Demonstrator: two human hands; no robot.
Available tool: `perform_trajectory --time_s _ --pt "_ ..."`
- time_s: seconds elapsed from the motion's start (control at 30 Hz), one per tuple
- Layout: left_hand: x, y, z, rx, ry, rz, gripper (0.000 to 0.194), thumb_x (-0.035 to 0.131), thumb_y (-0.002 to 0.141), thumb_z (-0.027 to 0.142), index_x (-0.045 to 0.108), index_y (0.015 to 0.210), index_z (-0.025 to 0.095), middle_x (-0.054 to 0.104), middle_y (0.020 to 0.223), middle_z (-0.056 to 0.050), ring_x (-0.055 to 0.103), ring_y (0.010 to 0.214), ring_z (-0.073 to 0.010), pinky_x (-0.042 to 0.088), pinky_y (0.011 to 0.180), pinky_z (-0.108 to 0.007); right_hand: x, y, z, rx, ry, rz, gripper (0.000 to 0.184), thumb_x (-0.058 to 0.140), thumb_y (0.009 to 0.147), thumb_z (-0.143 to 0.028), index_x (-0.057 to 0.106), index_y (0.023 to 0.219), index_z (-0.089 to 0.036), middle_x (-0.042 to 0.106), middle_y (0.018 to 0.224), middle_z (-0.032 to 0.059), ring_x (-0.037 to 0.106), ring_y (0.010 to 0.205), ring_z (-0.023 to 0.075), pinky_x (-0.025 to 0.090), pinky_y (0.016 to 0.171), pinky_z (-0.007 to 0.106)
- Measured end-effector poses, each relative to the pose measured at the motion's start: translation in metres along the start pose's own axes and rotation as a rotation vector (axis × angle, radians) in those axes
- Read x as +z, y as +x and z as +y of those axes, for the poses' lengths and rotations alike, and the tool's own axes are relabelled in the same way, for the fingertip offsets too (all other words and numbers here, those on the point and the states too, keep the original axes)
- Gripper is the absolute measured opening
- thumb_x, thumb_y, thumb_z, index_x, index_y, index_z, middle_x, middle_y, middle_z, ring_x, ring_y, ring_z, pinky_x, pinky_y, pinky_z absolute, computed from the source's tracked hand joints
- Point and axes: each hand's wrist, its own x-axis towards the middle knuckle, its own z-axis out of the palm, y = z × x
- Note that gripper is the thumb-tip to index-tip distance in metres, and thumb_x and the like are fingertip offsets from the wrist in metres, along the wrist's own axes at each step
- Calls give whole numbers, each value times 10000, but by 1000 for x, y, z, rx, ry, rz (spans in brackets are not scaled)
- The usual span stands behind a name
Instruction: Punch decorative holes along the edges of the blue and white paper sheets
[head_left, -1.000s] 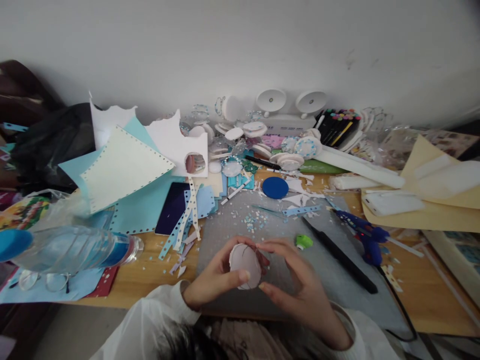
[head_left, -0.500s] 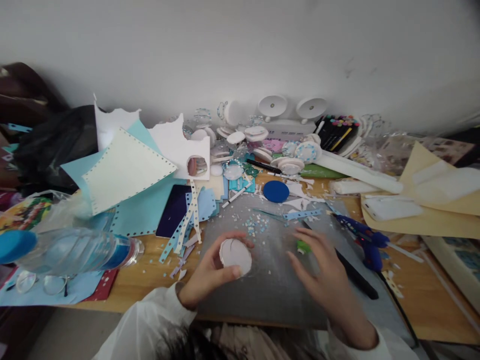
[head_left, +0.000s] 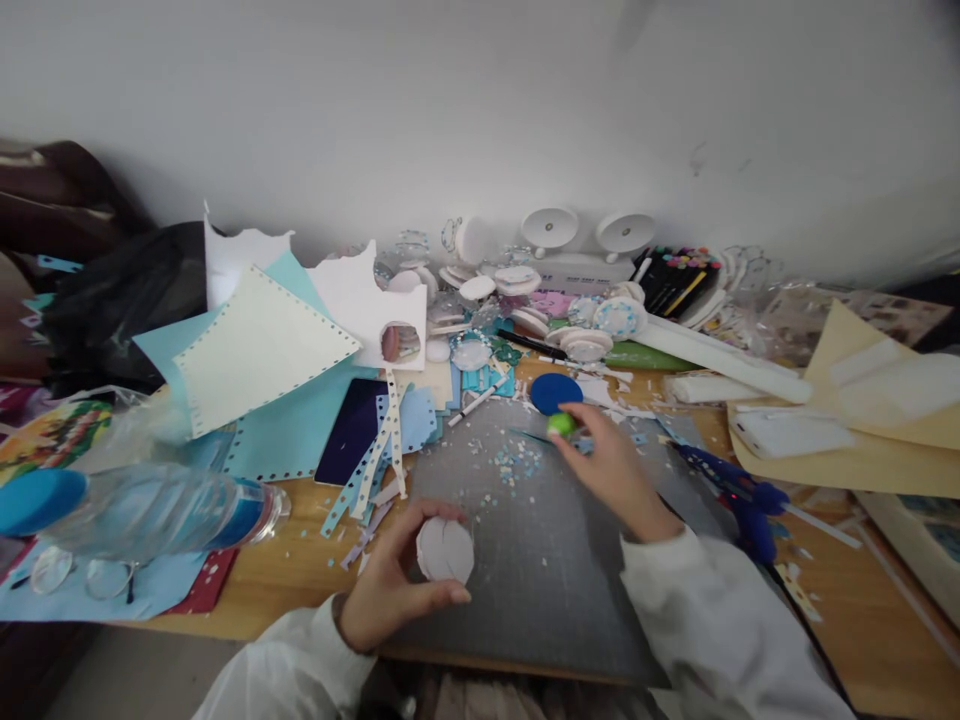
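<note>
My left hand (head_left: 390, 590) is closed round a pale round paper disc (head_left: 445, 549), held between thumb and fingers just above the near left part of the grey cutting mat (head_left: 525, 570). My right hand (head_left: 611, 465) reaches to the far side of the mat, its fingers pinched on a small green object (head_left: 560, 424). A blue disc (head_left: 555, 392) lies just beyond that hand. Small paper scraps (head_left: 517, 460) are scattered on the mat between the two hands.
A clear water bottle (head_left: 150, 510) lies at the left, with glasses (head_left: 82, 577) in front of it. Perforated paper sheets (head_left: 255, 350) are piled at the back left. A blue glue gun (head_left: 739, 485) sits right of the mat. Markers (head_left: 675, 270) and white round pieces (head_left: 585, 340) crowd the back.
My right hand let go of the paper disc, moved right to the green object, then carried it up toward the blue disc. My left hand lowered the disc slightly to the left.
</note>
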Motion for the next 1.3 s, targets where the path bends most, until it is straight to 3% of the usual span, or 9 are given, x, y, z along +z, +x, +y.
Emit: perform_trajectory --time_s 0.17,0.37,0.57,0.7,0.83,1.03,1.1,1.2,1.3 --pt "4 -8 -1 57 38 54 712 858 542 478 553 1133 224 607 1094 -86 587 996 -273 483 830 -327 17 44 2 -63 -50 -48 285 534 850 -250 537 1115 -145 595 1088 160 544 1044 306 445 894 447" --pt "-3 -13 -8 139 134 114 834 848 557 488 444 1253 267 590 1131 -77 585 1016 -262 471 876 -342 6 11 7 -88 -75 -181 40 573 795 -179 599 824 -179 597 841 100 558 832 283 445 757 406" --pt "6 -10 2 98 347 25 735 844 595 428 476 1198 226 570 1148 -85 552 1071 -278 447 920 -370 4 3 6 -55 19 -172 90 514 817 -151 571 757 -187 584 810 95 546 820 268 422 761 397" --pt "29 -2 0 86 470 -71 677 821 630 422 485 1182 221 576 1172 -90 540 1113 -287 431 959 -407 -4 1 -1 2 165 -77 85 502 850 -236 557 806 -189 586 827 95 549 835 264 427 791 416" --pt "46 13 -11 163 644 -87 693 826 598 473 528 1162 202 595 1158 -110 535 1105 -313 436 944 -447 -8 -14 -8 101 403 -5 166 467 896 -350 526 882 -196 618 792 65 583 720 211 479 683 362" --pt "34 12 -6 309 758 -65 1056 830 447 619 440 1325 182 447 1389 -185 395 1273 -392 295 1067 -551 -14 -33 -31 199 800 14 228 487 900 -426 485 993 -218 678 836 50 649 728 176 538 652 324" --pt "24 4 4 336 712 -12 872 785 605 569 454 1315 185 461 1380 -172 416 1268 -354 318 1061 -518 -21 -37 -47 200 896 9 221 532 878 -410 485 998 -231 685 899 57 664 791 184 549 691 341" --pt "13 -6 25 363 513 103 337 554 901 377 559 1177 183 603 1185 -117 537 1114 -243 429 945 -399 -33 -45 -73 178 1002 8 225 609 837 -393 477 957 -255 677 965 42 668 851 187 558 753 370" --pt "13 -12 49 350 319 83 237 540 916 345 631 1037 164 663 1010 -88 592 925 -193 467 829 -322 -44 -56 -99 126 1131 -25 285 700 792 -353 465 929 -267 684 911 8 674 865 186 564 786 382"
